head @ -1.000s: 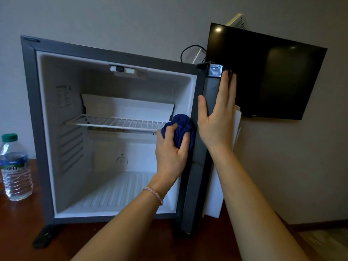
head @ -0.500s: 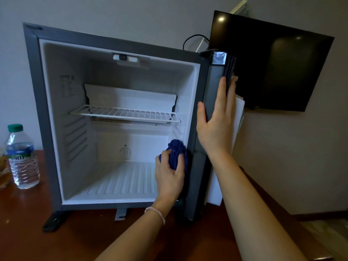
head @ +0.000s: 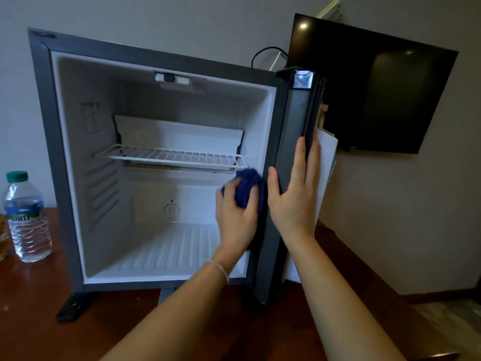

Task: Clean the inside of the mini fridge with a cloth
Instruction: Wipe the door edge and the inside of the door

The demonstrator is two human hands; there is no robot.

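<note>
The blue cloth [head: 247, 187] is bunched up in the left hand [head: 235, 217], fingers curled round it, pressed against the fridge's inner right wall just under the right end of the wire shelf [head: 171, 157]. The mini fridge [head: 62, 162] stands on the wooden desk [head: 52, 334] toward the back edge, door [head: 289, 162] swung open on the right side. The right hand [head: 294, 199] lies flat on the door's edge w/ fingers straight and together, thumb spread to the inner side; it looks to be steadying the door, not gripping it.

Progress, as a judgement: mid-job. The wipe is on the right wall approx. halfway up. Interior is bare apart from the shelf; no obvious spills or streaks on floor, back panel or left wall, but the lighting is dim, so I can't tell which surfaces are already clean. Likely left: lower right wall, ribbed floor, back wall, left wall w/ its ridges, ceiling near the light switch, shelf itself, poss. the door's inner face.

Outward: a water bottle [head: 26, 217] w/ green cap stands near the desk's left edge, well apart from the fridge. A dark TV [head: 377, 84] hangs on the wall behind the door.
</note>
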